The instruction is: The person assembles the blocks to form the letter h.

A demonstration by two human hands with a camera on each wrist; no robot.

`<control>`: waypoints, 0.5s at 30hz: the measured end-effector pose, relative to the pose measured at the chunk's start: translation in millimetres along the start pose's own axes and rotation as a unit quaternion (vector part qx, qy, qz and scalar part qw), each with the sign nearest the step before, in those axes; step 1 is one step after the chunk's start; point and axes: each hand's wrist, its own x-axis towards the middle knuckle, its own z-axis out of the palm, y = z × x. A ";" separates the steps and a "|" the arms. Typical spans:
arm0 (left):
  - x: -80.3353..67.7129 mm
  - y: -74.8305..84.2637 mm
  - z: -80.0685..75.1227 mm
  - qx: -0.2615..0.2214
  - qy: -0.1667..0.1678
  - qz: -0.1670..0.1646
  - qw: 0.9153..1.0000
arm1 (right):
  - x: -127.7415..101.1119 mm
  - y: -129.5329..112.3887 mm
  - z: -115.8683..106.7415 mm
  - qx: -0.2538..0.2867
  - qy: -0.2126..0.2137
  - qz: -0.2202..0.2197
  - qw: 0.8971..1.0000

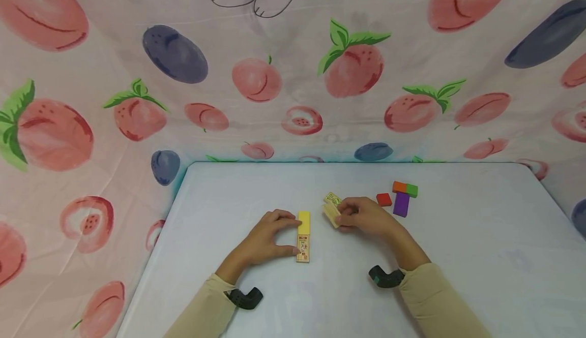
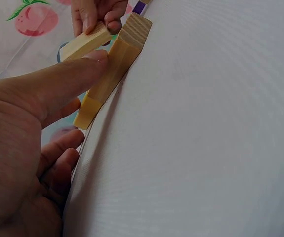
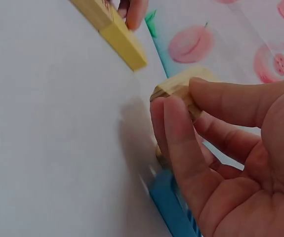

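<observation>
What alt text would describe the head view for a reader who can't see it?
A person's right hand holds a pale wooden block over a white table, while the left hand touches a yellow block and a printed wooden block laid end to end. Red, orange, green and purple blocks lie near the right hand.

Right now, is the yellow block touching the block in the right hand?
Apart. The head view shows it: white tabletop is visible between the yellow block and the held block in the right hand.
</observation>
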 end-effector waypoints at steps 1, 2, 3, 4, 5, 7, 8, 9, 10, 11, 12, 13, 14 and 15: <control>0.0 0.3 -0.1 -0.002 0.000 -0.001 1.000 | 1.0 -1.4 2.9 0.014 -0.001 0.003 1.000; 0.2 0.4 -0.1 -0.001 0.000 -0.002 1.000 | 2.2 -2.6 5.9 0.029 -0.003 0.004 1.000; 0.2 0.6 -0.2 -0.001 0.000 -0.002 1.000 | 3.4 -3.9 8.7 0.046 -0.004 0.004 0.999; 0.2 0.7 -0.3 -0.002 0.000 -0.003 1.000 | 4.9 -5.0 11.6 0.063 -0.005 0.005 0.998; 0.4 0.7 -0.3 -0.001 -0.001 -0.003 1.000 | 6.5 -5.8 14.2 0.072 -0.005 0.005 0.997; 0.7 0.5 -0.4 0.000 -0.002 -0.003 1.000 | 10.2 -7.6 19.0 0.081 0.000 0.007 0.997; 0.8 0.5 -0.4 0.000 -0.002 -0.004 1.000 | 12.2 -8.6 21.5 0.084 0.006 0.010 0.996; 0.9 0.4 -0.3 0.000 -0.003 -0.004 1.000 | 14.2 -9.4 23.5 0.086 0.011 0.010 0.996; 1.1 0.3 -0.3 0.000 -0.003 -0.003 1.000 | 16.1 -10.2 25.5 0.087 0.017 0.010 0.996; 1.1 0.2 -0.3 0.001 -0.003 -0.002 1.000 | 17.8 -11.3 27.4 0.090 0.023 0.012 0.996; 1.2 -0.1 -0.2 0.002 -0.003 -0.001 1.000 | 19.9 -12.1 29.2 0.094 0.030 0.013 0.995; 1.0 -0.1 -0.3 0.002 -0.002 0.000 1.000 | 21.4 -13.0 30.9 0.103 0.034 0.013 0.994; 1.0 -0.2 -0.2 0.003 -0.001 0.002 1.000 | 22.6 -14.2 32.9 0.112 0.038 0.014 0.993; 1.2 -0.4 -0.1 0.004 -0.001 0.003 1.000 | 23.8 -15.0 34.6 0.120 0.042 0.016 0.992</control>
